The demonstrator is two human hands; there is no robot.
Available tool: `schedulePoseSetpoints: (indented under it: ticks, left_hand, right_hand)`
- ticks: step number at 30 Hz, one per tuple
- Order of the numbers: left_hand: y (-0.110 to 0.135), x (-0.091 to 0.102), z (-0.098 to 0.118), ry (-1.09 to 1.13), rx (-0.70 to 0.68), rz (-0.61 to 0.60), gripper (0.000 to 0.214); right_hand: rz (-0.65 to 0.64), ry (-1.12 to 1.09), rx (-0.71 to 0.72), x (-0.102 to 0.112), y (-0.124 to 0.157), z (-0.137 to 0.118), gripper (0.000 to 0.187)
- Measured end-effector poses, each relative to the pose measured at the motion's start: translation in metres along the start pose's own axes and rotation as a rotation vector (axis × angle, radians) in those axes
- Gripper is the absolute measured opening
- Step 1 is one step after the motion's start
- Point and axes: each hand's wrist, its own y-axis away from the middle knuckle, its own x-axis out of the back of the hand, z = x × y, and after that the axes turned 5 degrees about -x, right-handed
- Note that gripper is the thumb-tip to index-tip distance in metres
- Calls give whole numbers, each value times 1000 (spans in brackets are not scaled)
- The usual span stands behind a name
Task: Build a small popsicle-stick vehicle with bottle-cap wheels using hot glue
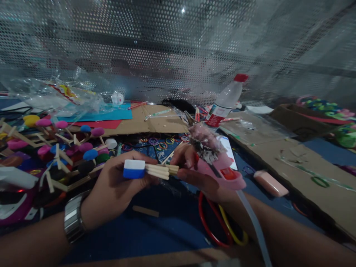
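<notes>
My left hand, wearing a metal watch, is closed around a blue-and-white block that looks like an eraser, with several wooden sticks beside it pointing right. The thumb and fingers of my right hand pinch at the far ends of these sticks. A pink glue gun lies over my right hand, and its translucent glue stick crosses in front of my forearm. Whether that hand also grips the gun is hidden. Below the hands, a flat wooden stick rests on the blue tabletop.
Colourful round pieces on sticks crowd the left. A red-capped bottle stands behind the glue gun. Cardboard and a pale pink block lie right. Red-handled scissors lie under my right arm. A perforated panel rises behind.
</notes>
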Motion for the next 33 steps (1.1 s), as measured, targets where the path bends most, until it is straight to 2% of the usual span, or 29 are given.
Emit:
schedulePoseSetpoints:
  ticks: [8,15,27,33]
  left_hand:
    - [0,1,5,-28,-56,-20,6]
    - [1,2,1,-30,-64,-27,8]
    - [1,3,2,-16,19,-35,8]
    - [0,1,4,8,1,-36,10]
  right_hand:
    - [1,-20,-4,-1,-1,-2,34]
    - [6,10,5,0,-1,-3,33]
    - [24,15,19,-2,-2,-5,28]
    - [6,50,18,-1,-2,-7,27]
